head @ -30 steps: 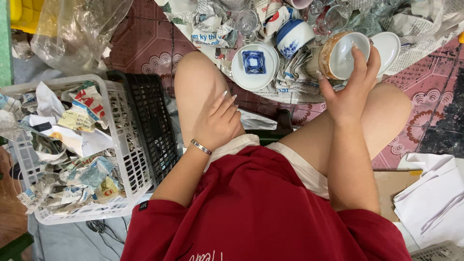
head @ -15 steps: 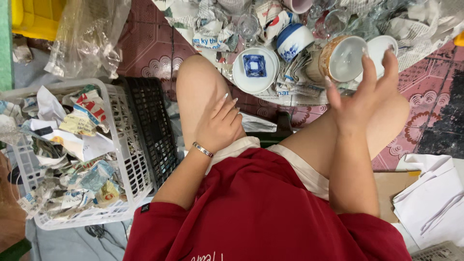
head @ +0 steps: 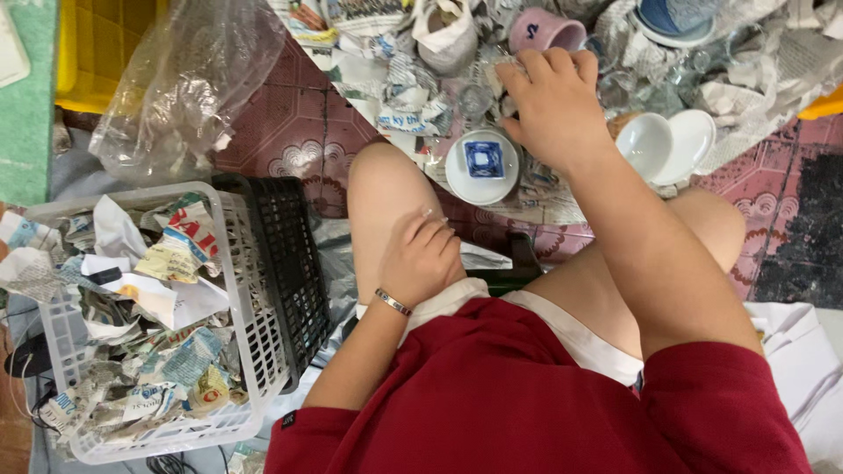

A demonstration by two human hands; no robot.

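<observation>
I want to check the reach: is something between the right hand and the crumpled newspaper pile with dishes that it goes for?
Nothing visible. The right hand already lies on the crumpled newspaper, beside the pink cup. The left hand rests on the thigh.

Looks like a home floor turned into a crockery unpacking spot.

Person's sitting right on a patterned red-tiled floor [head: 299, 132], with a far-side heap of cups and bowls [head: 667, 145] mixed into crumpled newspaper [head: 404, 96]. On the left there's a white plastic basket [head: 255, 325] stuffed with torn paper wrappings, a black crate [head: 294, 254] beside it, and a clear plastic bag [head: 184, 79] further off. No tabletop or shelving in sight, so it reads as a house or small back room rather than a shop.
</observation>
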